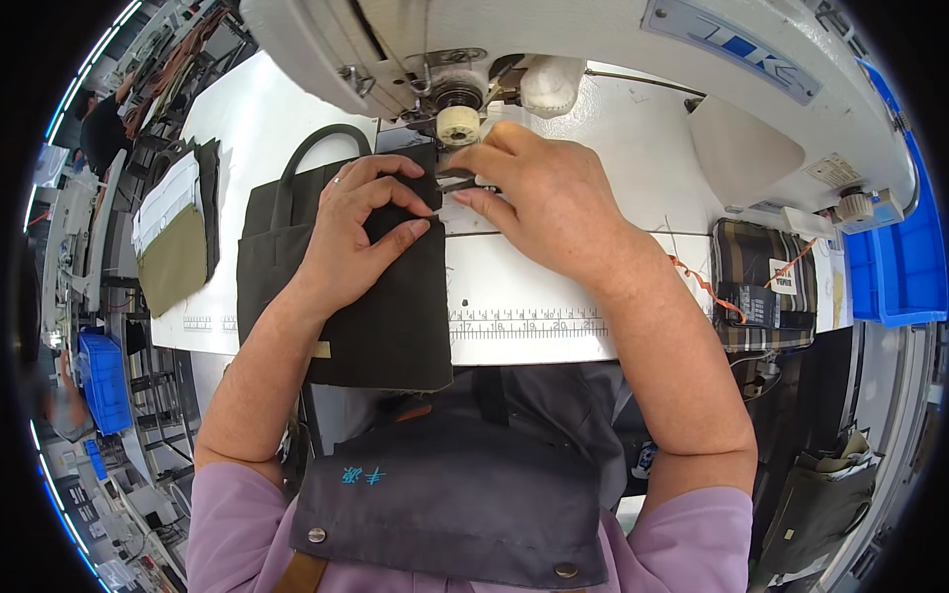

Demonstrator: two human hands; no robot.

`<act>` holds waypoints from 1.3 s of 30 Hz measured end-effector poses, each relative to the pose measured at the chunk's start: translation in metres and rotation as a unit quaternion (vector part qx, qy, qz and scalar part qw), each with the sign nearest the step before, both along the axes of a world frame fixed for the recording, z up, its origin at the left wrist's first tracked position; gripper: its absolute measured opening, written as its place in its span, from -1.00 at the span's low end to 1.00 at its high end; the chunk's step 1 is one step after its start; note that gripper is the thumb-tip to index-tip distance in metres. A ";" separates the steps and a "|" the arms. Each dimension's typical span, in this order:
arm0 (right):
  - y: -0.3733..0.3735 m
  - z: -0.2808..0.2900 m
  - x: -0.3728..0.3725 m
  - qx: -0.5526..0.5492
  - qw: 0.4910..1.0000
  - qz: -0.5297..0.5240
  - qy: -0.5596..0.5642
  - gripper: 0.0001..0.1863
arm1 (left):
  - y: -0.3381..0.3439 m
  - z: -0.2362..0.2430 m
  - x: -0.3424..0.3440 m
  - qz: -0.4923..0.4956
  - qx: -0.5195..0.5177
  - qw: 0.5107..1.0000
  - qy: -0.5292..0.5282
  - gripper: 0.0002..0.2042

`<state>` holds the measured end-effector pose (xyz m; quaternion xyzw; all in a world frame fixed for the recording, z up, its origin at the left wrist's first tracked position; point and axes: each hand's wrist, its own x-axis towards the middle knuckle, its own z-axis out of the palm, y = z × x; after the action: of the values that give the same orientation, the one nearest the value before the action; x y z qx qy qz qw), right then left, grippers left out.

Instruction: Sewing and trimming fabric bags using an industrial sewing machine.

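A dark olive fabric bag panel [390, 316] with a looped handle [287, 193] lies on the white sewing table, its lower part over the front edge. My left hand [361, 222] is on its upper right part, thumb and index finger close together at the side edge, holding the fabric. Just right of that edge, my right hand [544, 193] is closed, thumb and index finger around a small dark, metallic-looking item [474, 185] I cannot make out. The sewing machine's needle area with a pale round roller [458, 126] is right above my fingertips.
The white sewing machine [583, 40] spans the far side. Stacked fabric pieces [178, 232] lie at the left. A plaid folded cloth item [761, 277] with orange cord sits at the right, near a blue bin [900, 267]. A printed ruler [529, 324] runs along the front edge.
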<state>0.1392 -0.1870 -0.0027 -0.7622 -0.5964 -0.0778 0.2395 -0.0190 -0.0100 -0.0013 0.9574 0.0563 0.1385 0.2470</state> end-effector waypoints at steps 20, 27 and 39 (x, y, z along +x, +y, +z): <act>-0.004 0.000 -0.008 0.033 0.999 0.017 -0.011 -0.91 | 0.000 -0.004 0.008 0.025 -0.075 0.996 -0.049 -0.88; -0.003 0.000 -0.010 0.037 0.999 0.009 -0.037 -0.93 | -0.006 -0.002 0.014 0.044 -0.005 0.999 -0.030 -0.88; -0.001 0.000 -0.013 0.039 0.998 0.003 -0.045 -0.88 | -0.006 -0.006 0.012 0.038 -0.016 0.998 -0.050 -0.90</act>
<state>0.1264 -0.1881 -0.0027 -0.7461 -0.6055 -0.1342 0.2424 -0.0067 -0.0161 -0.0073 0.9424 0.0824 0.1947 0.2591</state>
